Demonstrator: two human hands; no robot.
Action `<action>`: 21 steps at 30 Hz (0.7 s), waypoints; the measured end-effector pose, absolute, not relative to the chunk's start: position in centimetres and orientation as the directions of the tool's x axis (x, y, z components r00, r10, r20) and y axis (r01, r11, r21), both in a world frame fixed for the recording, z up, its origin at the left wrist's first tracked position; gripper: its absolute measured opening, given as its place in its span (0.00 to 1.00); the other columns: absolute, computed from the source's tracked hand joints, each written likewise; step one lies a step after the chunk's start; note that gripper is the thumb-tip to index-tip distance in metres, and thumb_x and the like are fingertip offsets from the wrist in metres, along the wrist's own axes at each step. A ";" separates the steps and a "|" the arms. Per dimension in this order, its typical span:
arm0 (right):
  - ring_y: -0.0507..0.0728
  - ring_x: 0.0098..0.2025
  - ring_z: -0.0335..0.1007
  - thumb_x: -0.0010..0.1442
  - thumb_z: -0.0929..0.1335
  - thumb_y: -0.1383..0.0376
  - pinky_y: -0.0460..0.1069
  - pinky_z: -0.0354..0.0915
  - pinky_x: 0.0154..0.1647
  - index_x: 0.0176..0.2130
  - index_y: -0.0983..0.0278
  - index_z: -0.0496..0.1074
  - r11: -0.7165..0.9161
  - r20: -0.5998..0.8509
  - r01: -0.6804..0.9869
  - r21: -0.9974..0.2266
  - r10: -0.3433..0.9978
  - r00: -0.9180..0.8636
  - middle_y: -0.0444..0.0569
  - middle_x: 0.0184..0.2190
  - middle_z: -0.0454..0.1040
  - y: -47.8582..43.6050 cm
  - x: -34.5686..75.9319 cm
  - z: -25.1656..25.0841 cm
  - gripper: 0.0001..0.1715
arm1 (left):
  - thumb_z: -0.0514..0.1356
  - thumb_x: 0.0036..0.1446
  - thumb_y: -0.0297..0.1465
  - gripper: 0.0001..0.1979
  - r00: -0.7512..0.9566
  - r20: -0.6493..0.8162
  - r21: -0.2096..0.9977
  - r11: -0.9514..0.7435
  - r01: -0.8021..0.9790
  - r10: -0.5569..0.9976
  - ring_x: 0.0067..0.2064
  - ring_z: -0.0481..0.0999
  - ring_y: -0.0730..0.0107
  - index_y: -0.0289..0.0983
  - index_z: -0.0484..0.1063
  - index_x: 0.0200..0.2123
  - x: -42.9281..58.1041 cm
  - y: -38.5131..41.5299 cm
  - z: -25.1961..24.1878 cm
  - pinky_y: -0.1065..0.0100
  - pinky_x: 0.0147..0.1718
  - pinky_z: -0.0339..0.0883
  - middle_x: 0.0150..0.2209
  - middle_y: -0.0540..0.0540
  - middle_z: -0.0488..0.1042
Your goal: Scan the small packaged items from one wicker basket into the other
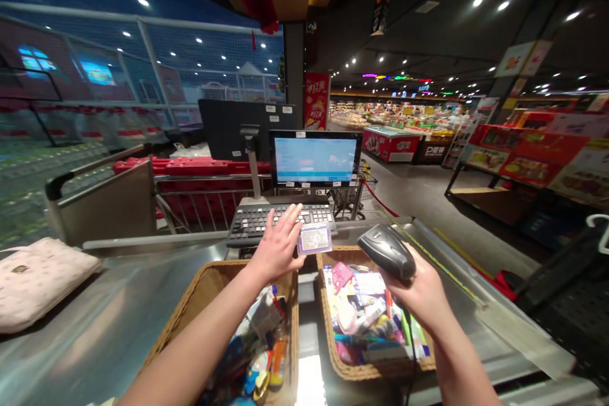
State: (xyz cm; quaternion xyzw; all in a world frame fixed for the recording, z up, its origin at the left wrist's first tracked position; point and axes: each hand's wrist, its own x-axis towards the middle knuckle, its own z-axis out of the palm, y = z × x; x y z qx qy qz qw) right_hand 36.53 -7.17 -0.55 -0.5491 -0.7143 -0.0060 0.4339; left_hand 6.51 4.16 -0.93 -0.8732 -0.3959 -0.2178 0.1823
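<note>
My left hand holds a small flat purple-edged package by its left side, with the white label and barcode facing me. Its fingers stretch over the black keyboard; whether they touch the keys I cannot tell. In my right hand is a black barcode scanner, its cable hanging down. The scanner's head points left, towards the package. Below it stands a wicker basket full of small packaged goods. Under my left forearm is a second wicker basket with more packaged items, partly hidden by the arm.
Behind the keyboard stands a lit monitor, with a dark screen back to its left. A pale bag lies on the metal counter at the left. A shopping cart and store displays are beyond.
</note>
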 end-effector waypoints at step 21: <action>0.67 0.60 0.64 0.50 0.67 0.68 0.67 0.54 0.64 0.49 0.62 0.72 0.551 0.551 0.679 -0.485 0.795 -0.252 0.55 0.53 0.73 -7.1 25.9 0.6 0.24 | 0.64 0.49 0.41 0.32 0.461 0.617 -0.192 -0.446 0.874 0.638 0.70 0.47 0.46 0.34 0.67 0.56 -3.5 2.9 1.9 0.44 0.67 0.25 0.70 0.35 0.44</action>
